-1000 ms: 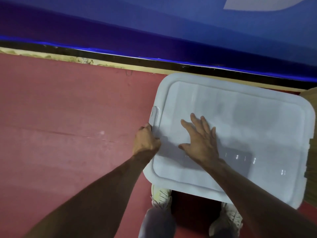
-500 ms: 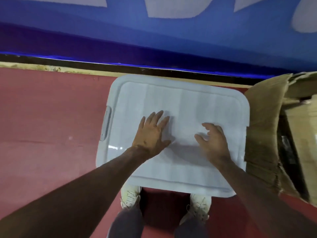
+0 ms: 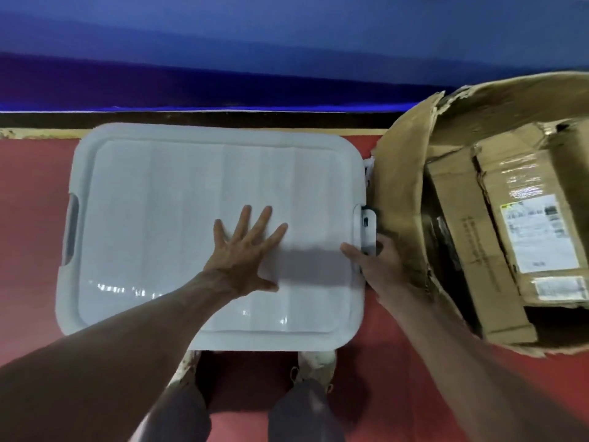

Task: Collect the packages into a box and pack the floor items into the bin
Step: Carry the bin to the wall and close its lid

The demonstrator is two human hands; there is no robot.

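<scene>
1. Left hand [image 3: 245,250]: fingers [image 3: 264,218] straight and spread, palm flat on the lid [image 3: 159,202] right of its centre. Likely bearing down so the lid stays seated while the other side is fastened.
2. Right hand [image 3: 379,263]: thumb on the lid's right edge, the other fingers curled round the outer side of the white latch [image 3: 368,231]; their tips are hidden in the gap. Judged to be clipping the latch down.
3. Left-edge latch [image 3: 71,228] lies flat against the rim; whether it is locked cannot be told.
4. The lid covers the bin completely, so its contents are hidden. It stands on the red floor [image 3: 32,218], at the floor's far edge against the blue wall [image 3: 287,59].
5. Cardboard box [image 3: 401,186] stands just beside the bin's right edge, flaps torn and open. Packages [image 3: 510,218] lie inside, one showing a white label [image 3: 538,234].
6. Judgement: packing looks near finished; the bin is being closed.
</scene>
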